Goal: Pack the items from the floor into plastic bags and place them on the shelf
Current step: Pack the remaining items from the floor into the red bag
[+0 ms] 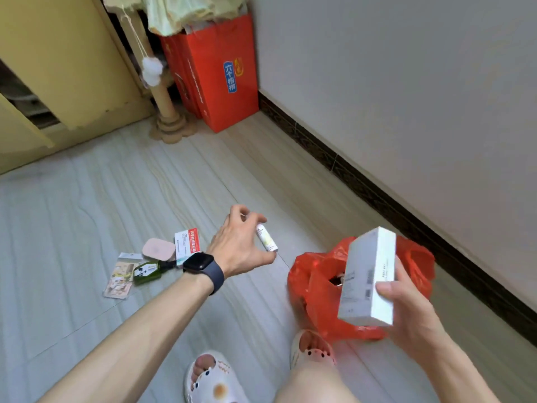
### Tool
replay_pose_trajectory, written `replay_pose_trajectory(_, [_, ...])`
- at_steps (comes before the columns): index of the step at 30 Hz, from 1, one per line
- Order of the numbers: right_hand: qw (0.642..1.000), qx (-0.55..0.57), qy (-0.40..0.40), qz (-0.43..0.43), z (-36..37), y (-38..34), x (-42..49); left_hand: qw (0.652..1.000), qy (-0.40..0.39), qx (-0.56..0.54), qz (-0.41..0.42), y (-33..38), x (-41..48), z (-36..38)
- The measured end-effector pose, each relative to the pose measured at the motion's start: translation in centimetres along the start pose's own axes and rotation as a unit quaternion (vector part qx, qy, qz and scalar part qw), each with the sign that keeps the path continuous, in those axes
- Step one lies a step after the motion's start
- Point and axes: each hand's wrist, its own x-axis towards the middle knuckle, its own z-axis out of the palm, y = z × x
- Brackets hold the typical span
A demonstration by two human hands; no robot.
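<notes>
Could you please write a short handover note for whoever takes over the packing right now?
Left hand: pinches a small white tube, held clear of the floor.
Right hand: grips a white box near the red plastic bag, which sits open on the floor by the right foot.
Done: something dark is in the bag.
Left: bag the tube and box, then the pink case, red-and-white carton, green bottle and flat packet lying on the floor, then shelve the bag.
</notes>
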Motion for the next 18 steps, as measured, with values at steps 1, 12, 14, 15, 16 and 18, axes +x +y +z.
replay_pose_trajectory(1, [0.999,0.037,0.007,0.013,-1.7,0.2,-1.3,1.000,-0.007,-0.013,0.020,2.1,0.0,0.7])
replay_pose_trajectory(12, [0.977,0.157,0.135,0.038,-8.4,0.4,-6.9,0.941,-0.115,0.143,0.286,15.6,0.9,13.5])
replay_pose_trajectory(14, [0.979,0.155,0.129,0.039,-9.0,0.7,-6.9,0.915,-0.110,0.207,0.328,15.9,1.7,15.3])
replay_pose_trajectory(15, [0.980,0.149,0.122,0.044,-9.2,0.9,-6.8,0.905,-0.108,0.230,0.343,15.7,2.1,16.0])
replay_pose_trajectory(16, [0.981,0.141,0.121,0.056,-9.2,1.2,-6.5,0.897,-0.109,0.247,0.350,15.5,2.4,16.5])
replay_pose_trajectory(18, [0.980,0.127,0.126,0.085,-9.0,1.9,-5.4,0.888,-0.127,0.280,0.341,14.5,2.8,17.2])
